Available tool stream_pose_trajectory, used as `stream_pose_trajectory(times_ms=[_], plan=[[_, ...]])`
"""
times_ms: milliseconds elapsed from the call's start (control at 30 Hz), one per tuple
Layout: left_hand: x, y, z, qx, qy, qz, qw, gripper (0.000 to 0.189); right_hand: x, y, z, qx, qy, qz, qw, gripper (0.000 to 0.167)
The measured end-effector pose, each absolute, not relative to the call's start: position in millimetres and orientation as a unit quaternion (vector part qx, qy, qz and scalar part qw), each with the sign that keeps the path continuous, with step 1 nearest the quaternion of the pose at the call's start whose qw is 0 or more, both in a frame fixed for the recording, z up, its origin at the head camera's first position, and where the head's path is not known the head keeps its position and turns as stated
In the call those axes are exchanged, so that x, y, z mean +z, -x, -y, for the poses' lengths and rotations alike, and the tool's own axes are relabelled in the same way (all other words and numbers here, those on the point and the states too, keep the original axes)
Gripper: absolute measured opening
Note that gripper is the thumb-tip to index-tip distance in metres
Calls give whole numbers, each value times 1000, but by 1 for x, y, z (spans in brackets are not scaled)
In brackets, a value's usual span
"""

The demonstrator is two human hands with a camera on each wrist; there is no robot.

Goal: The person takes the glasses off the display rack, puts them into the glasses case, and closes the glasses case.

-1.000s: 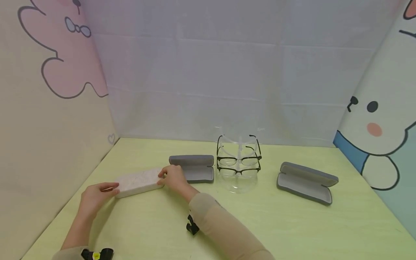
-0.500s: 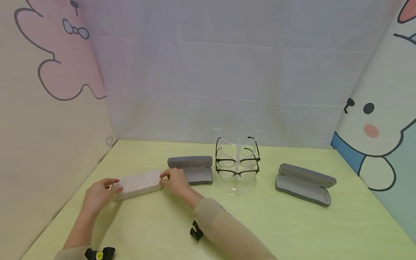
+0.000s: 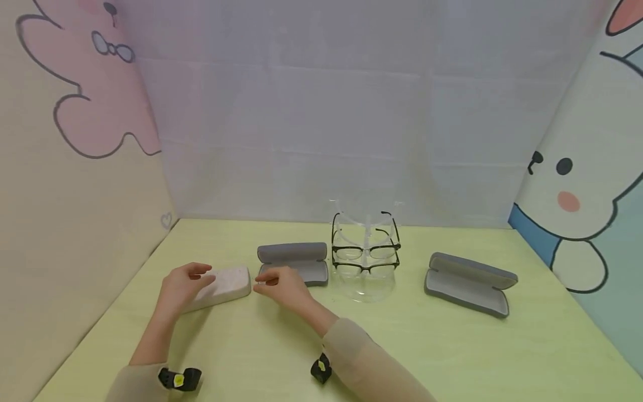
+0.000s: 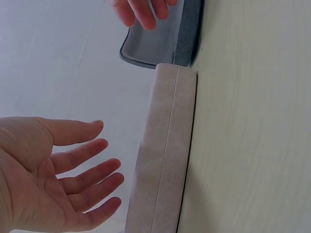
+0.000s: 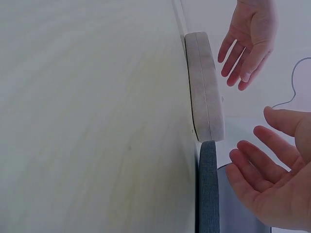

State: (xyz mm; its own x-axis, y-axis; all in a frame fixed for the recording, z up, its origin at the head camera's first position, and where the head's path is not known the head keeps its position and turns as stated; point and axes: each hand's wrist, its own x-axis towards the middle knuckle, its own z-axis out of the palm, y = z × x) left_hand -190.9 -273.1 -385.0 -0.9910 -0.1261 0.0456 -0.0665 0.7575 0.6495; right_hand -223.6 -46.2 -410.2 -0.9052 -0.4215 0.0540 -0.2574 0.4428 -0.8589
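Two hands (image 3: 180, 286) (image 3: 286, 289), apparently three cases (image 3: 233, 283) (image 3: 296, 252) (image 3: 464, 287)

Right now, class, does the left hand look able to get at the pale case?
Probably yes: the left hand hovers above the pale case, holding nothing, and nothing shows between them.

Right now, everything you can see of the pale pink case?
The pale pink case is long, rounded, faintly mottled, perhaps leather-like. A seam runs along its side; it looks closed. It lies flat on the table, angled, apart from the open gray case just right of it. Neither left hand nor right hand touches it.
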Motion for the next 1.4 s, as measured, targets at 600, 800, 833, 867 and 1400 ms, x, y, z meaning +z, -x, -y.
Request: stream_pose_trajectory(times_ms=[600, 800, 833, 867, 1400], plan=[[-385, 224, 202, -425, -16, 903, 55, 30, -405, 208, -26, -478, 231, -847, 11, 20], [-386, 227, 179, -449, -10, 892, 56, 27, -403, 201, -51, -469, 218, -856, -23, 16], [-386, 228, 176, -452, -8, 890, 59, 27, -403, 201, -55, -469, 216, -856, -28, 16], [-386, 229, 174, -454, -6, 889, 61, 27, -403, 201, -59, -469, 214, -856, -35, 15], [-377, 239, 122, -544, 33, 838, 43, 24, -372, 200, -102, -467, 133, -870, -82, 7]])
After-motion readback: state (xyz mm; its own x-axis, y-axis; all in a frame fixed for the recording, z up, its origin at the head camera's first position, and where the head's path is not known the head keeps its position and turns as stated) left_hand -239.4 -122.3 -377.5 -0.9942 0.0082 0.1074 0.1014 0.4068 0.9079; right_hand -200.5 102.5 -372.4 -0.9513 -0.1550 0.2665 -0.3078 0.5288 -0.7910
